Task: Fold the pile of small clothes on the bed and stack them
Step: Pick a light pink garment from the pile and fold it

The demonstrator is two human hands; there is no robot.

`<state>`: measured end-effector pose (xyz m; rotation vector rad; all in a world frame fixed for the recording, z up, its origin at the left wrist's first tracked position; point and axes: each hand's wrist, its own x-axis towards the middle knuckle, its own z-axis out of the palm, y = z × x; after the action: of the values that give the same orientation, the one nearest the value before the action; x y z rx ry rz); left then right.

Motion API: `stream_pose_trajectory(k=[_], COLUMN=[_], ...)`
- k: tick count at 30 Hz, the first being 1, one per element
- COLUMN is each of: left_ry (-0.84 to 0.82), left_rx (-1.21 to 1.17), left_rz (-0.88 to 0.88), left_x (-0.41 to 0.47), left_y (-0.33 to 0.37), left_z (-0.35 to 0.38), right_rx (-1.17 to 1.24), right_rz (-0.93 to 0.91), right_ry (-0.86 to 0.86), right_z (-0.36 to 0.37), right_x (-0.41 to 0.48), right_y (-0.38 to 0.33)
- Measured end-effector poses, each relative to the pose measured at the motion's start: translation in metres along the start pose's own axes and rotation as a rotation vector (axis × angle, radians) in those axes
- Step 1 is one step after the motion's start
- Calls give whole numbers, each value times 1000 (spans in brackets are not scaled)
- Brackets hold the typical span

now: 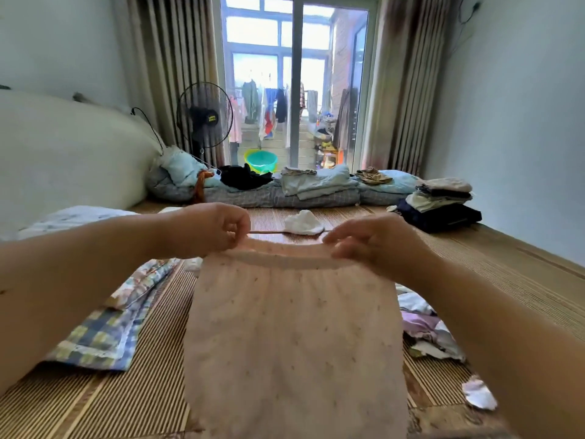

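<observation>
In the head view, our left hand (209, 229) and right hand (376, 245) each pinch the elastic top edge of a pale pink garment (291, 327), held up over the bamboo mat (506, 280) at near centre. The unfolded pile (424, 327) lies just right of it, and a folded stack (440, 201) sits far right. A green basin (262, 160) stands beyond the glass door (297, 90); we cannot tell what it holds

Single camera, riding on the person's head: it faces forward and down along the bed (474, 264) toward the glass door (297, 90) beyond the far edge. The left hand (205, 229), the right hand (376, 245) and the pink garment (294, 327) they pinch are right up close.
</observation>
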<state>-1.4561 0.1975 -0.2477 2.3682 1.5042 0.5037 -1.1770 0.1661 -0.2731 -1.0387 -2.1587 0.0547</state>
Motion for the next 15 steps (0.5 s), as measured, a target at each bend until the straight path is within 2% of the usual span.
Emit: stream_pose_trajectory(k=[3,6,8,11,15], left_ry=[-37,-60,-85,-99,109], left_rx=[-125,-25,82,128,79], left_rz=[-47,-24,12,64,47], left_x=[-16,-29,-39,-48,-52], left_y=[-5,-10,-16,-24,-30], left_z=[-11,-19,-24,-28,-23], right_rx=[-308,-500,-431,-179,-16], right_rz=[-324,-433,-364,-88,186], right_ry=[-121,-203,-186,-166,-106], right_z=[1,4,4,1,6], right_x=[2,2,3,3,2], right_y=[-14,-20,-24,-29,-32])
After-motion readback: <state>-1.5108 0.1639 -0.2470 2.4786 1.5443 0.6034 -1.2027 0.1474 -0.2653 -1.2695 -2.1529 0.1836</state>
